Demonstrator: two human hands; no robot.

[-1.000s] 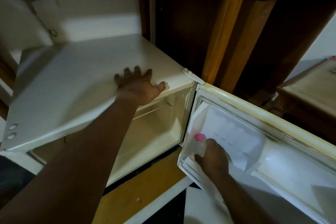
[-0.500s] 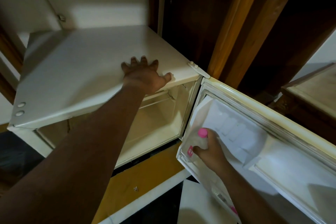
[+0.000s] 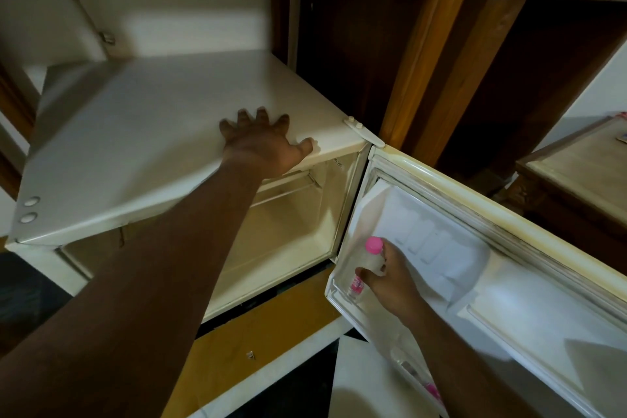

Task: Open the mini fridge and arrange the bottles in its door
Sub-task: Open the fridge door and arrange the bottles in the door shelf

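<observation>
The white mini fridge (image 3: 142, 159) stands with its door (image 3: 509, 299) swung wide to the right. My left hand (image 3: 264, 142) lies flat, fingers spread, on the fridge's top near the front edge. My right hand (image 3: 390, 278) grips a clear bottle with a pink cap (image 3: 371, 254) and pink label, held upright in the door's shelf (image 3: 334, 295) at the hinge end. Another pink-labelled bottle (image 3: 431, 388) shows low in the door, mostly hidden by my right forearm.
The fridge's inside (image 3: 281, 234) shows bare cream walls and a wire rack. Dark wooden furniture (image 3: 441, 44) stands behind the door, a wooden table (image 3: 583, 163) at far right. A yellow and white step (image 3: 271, 332) runs under the fridge.
The bottle has risen in my right hand and more of its pink cap and label shows. The view has shifted slightly; my left hand stays flat on the fridge top.
</observation>
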